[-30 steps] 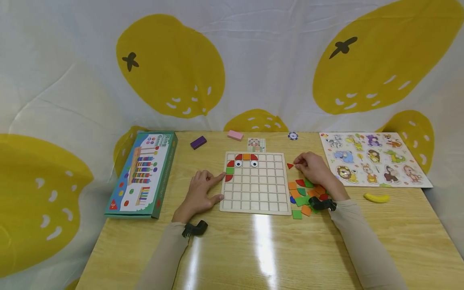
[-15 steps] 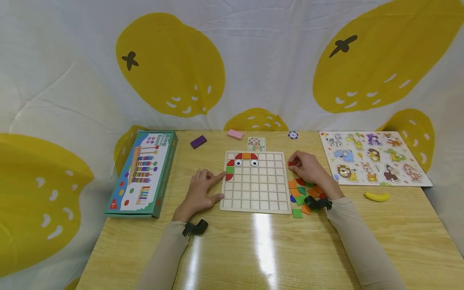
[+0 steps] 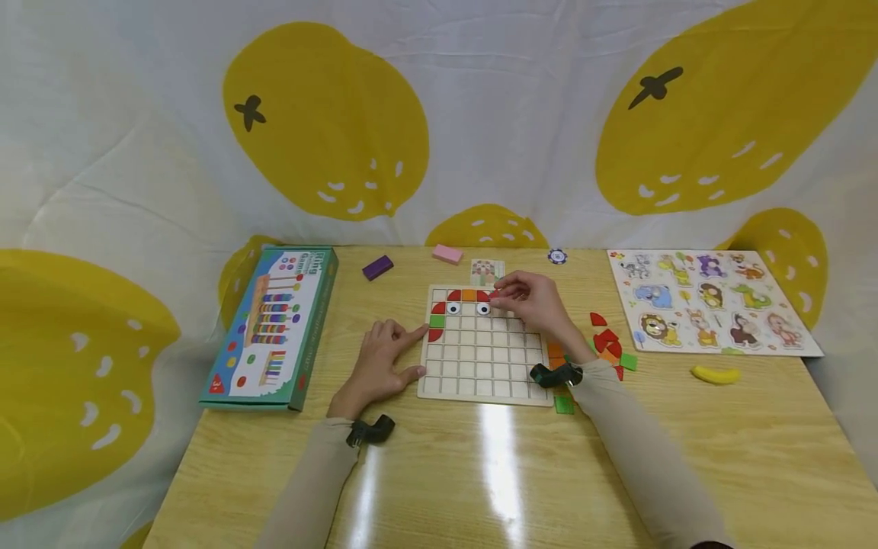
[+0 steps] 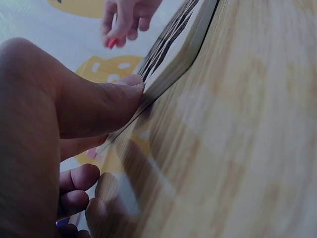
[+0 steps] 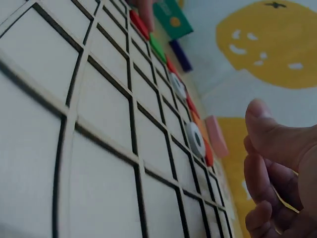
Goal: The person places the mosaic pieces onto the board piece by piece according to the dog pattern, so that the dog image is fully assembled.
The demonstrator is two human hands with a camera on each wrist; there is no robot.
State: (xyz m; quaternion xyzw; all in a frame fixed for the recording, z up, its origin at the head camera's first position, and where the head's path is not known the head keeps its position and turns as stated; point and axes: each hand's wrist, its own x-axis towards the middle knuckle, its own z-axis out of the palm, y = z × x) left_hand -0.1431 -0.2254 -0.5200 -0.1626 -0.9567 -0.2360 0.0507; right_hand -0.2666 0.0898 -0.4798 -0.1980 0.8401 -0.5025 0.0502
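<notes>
A wooden grid board lies mid-table, with red, orange and green flat pieces and two round eye pieces in its upper-left cells. My left hand touches the board's left edge with index finger and thumb outstretched; the thumb presses the rim in the left wrist view. Over the upper right part of the board, my right hand pinches a small red triangle piece between thumb and finger. In the right wrist view that piece is hidden behind the thumb. A patterned picture card lies just behind the board.
Right of the board is a heap of coloured pieces, partly covered by the right forearm. An animal puzzle, toy banana and poker chip lie farther right. Leftward are a game box, purple block and pink block.
My right hand has picked up the red triangle piece from the table right of the board and carried it left over the board's upper part. My left hand has stayed at the edge.
</notes>
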